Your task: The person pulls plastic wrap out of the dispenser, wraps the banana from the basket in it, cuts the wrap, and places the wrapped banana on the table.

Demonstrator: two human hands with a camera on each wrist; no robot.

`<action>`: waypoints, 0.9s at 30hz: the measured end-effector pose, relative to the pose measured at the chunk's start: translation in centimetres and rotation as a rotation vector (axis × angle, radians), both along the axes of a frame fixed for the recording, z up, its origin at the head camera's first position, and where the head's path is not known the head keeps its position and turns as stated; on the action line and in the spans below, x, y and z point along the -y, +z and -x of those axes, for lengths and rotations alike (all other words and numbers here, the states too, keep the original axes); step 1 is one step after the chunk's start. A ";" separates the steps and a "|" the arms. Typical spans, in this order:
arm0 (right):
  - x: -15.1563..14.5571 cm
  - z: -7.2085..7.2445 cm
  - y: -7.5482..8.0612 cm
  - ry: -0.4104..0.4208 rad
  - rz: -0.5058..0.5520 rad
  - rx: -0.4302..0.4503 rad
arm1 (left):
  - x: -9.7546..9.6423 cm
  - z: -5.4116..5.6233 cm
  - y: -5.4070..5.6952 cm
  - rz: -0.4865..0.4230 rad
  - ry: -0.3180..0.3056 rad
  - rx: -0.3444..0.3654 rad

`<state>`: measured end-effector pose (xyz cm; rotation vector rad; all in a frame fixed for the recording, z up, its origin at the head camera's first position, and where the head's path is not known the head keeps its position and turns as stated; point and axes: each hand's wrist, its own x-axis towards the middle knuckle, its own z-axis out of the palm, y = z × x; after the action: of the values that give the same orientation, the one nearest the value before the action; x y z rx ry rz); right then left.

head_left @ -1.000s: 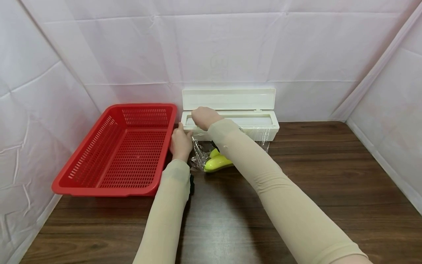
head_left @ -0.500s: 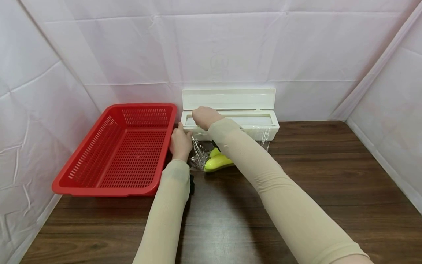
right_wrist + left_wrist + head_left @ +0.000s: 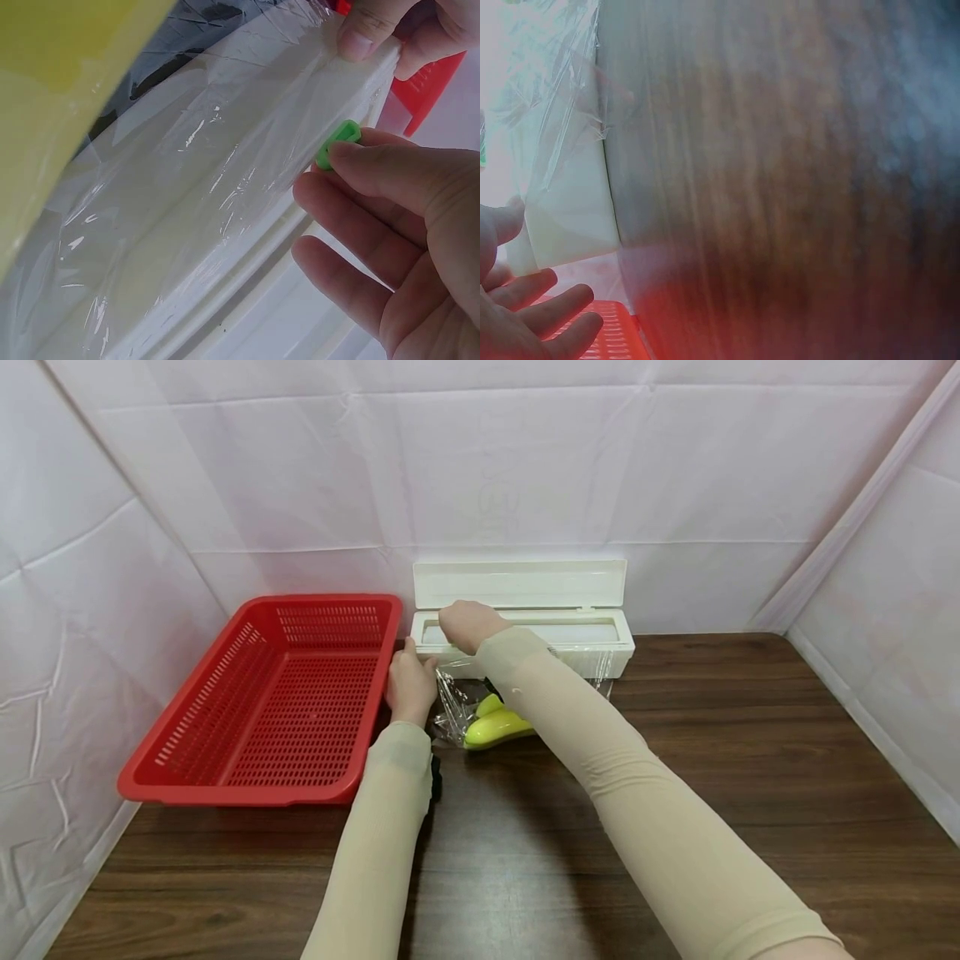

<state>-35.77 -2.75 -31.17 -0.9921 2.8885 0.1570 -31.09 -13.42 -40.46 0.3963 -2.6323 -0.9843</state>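
Note:
A white cling film dispenser stands against the back sheet with its lid raised. Clear film hangs down its front, over yellow-green, banana-like fruit on the table. With my left hand I grip the dispenser's left end, the thumb on the front and the other fingers round the corner. My right hand is at the dispenser's top front edge, near its left end. In the right wrist view it pinches a small green slide cutter between thumb and forefinger. My right forearm hides part of the fruit and film.
A red perforated plastic basket stands to the left, close beside my left hand and forearm. Beneath everything is a dark wooden table. White sheeting closes off the back and both sides.
My right hand has edged very slightly to the right along the dispenser's front edge. My left hand, the fruit and the basket look the same.

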 end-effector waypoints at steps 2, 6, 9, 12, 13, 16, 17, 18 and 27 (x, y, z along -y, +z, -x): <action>0.0 0.0 0.0 0.002 0.000 0.003 | 0.0 0.0 0.0 -0.002 0.000 0.001; -0.1 0.1 -0.1 0.002 0.000 0.010 | 0.0 -0.1 0.1 -0.009 -0.001 0.005; -0.1 0.2 -0.1 -0.001 0.002 0.013 | 0.0 -0.1 0.1 -0.008 -0.001 0.006; -0.2 0.3 -0.2 -0.007 0.007 0.017 | 0.0 -0.1 0.1 -0.010 0.000 0.005; -0.2 0.3 -0.2 -0.010 0.008 0.019 | 0.0 -0.1 0.1 -0.010 -0.002 0.005; -0.2 0.4 -0.3 -0.015 0.007 0.023 | 0.0 -0.1 0.1 -0.015 -0.002 0.006; -0.2 0.4 -0.4 -0.015 0.006 0.022 | 0.0 -0.1 0.1 -0.015 -0.003 0.006; -0.2 0.4 -0.4 -0.014 0.004 0.021 | 0.0 -0.1 0.1 -0.015 -0.004 0.006; -0.4 0.2 -0.3 -0.016 -0.001 0.031 | 0.0 -0.2 0.0 -0.004 -0.008 0.000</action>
<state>-35.99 -2.35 -31.43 -0.9625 2.8676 0.1408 -30.90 -13.47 -40.42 0.3873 -2.6345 -0.9927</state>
